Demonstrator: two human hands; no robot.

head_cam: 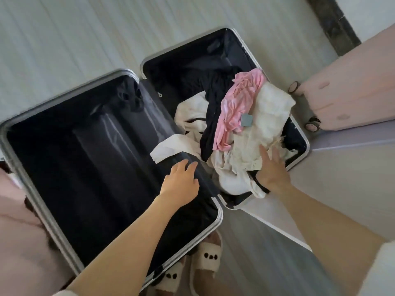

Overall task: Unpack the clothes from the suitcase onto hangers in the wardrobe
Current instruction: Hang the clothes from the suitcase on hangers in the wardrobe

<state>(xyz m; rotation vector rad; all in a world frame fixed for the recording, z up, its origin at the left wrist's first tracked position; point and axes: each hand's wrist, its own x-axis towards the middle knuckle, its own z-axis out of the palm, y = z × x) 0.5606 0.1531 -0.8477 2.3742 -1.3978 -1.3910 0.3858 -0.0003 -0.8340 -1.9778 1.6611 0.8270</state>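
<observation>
At the far left a pale pink shape [19, 242] crowds the edge of the view, too blurred to name. Next to it the suitcase [32, 178] lies flat and wide open on the floor, its two halves side by side. The left half is bare dark lining. Over the hinge line between the halves lies a dark divider flap [192, 165], and the left hand [181, 180] rests on it, fingers loosely spread and laid flat, holding nothing that I can make out.

All the clothes sit in the right half, heaped rather than folded: a white garment [188, 116] toward the hinge, a black garment [211, 122] running as a long strip away from the person, a pink garment [235, 107] lying alongside it on the same line, and a cream garment [269, 120] at the outer edge. The right hand [271, 169] is at the near end of that cream piece, fingers straight and slightly apart, touching the cloth; I see no pinch or closed grasp.

So the heap lies ahead of the right hand and to the right of the left one, its long pieces pointing away from the person. The right hand is plainly the nearer, already at the pile, and I judge the cream piece the likeliest first lift. No hangers or wardrobe are in sight. Below are white slippers [209, 257]; at far right stands a pink suitcase [352, 82].
</observation>
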